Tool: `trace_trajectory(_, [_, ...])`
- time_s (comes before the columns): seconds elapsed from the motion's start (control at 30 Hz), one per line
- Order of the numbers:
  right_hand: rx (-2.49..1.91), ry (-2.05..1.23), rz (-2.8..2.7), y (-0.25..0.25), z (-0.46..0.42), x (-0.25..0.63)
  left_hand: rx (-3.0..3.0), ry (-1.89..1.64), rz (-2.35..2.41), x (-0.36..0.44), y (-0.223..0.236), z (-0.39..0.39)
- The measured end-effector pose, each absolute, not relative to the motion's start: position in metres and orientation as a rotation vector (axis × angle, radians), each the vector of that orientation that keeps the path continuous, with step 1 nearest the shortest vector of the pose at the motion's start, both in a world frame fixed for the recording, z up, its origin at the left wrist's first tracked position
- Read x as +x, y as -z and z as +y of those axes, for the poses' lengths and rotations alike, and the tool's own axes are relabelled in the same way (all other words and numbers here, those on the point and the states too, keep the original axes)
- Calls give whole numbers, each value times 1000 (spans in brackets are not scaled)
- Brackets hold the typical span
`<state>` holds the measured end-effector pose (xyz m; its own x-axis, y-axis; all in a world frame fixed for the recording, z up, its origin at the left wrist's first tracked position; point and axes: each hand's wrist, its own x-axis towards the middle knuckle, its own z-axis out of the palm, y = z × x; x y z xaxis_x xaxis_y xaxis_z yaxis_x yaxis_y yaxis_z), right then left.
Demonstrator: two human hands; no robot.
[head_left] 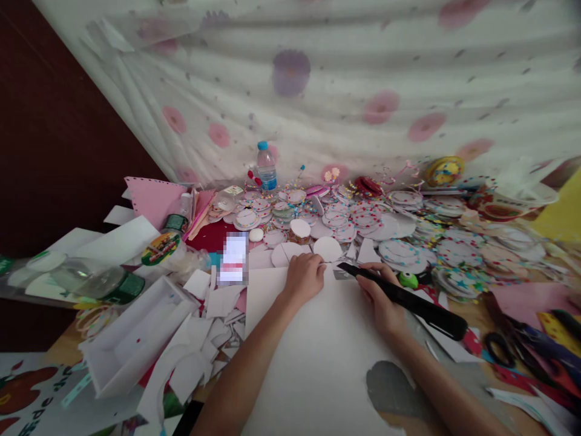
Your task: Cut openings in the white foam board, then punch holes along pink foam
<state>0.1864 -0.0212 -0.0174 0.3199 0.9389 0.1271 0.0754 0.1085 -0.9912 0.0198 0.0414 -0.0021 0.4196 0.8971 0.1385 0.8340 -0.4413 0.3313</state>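
Note:
A large white paper sheet (313, 363) lies in front of me, with a rounded gap at its lower right showing grey beneath. My left hand (305, 277) rests at the sheet's far edge, fingers curled down and closed on the paper. In my right hand (381, 297) is a long black tool (413, 303), narrow toward my left hand and wider at the other end; its exact kind is unclear. Just beyond my hands lie white paper discs (327, 249). Beside the black tool sits a small green frog-like figure (407, 279).
Stacks of decorated paper discs (402, 254) spread along the back. Left are a phone (233, 257), a white box (136, 333), paper scraps (222, 300) and plastic bottles (122, 284). A water bottle (267, 168) stands by the curtain (336, 79). Scissors (499, 349) lie at right.

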Motion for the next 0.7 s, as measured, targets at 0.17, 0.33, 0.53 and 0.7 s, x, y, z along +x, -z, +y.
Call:
trace_trajectory(0.17, [-1255,-998,-860,24,-26,186,2553,-423,1376,12,1,40])
trace_trajectory(0.33, [-1209,-1069,-767,32,-29,184,2594,-436,1298,3,5,38])
trace_trajectory(0.53, [-1225,-1083,-740,36,-28,186,2602,-462,1276,1,8,37])
trace_trajectory(0.7, [-1217,-1093,-710,37,-26,187,2593,-471,1259,-1,10,39])
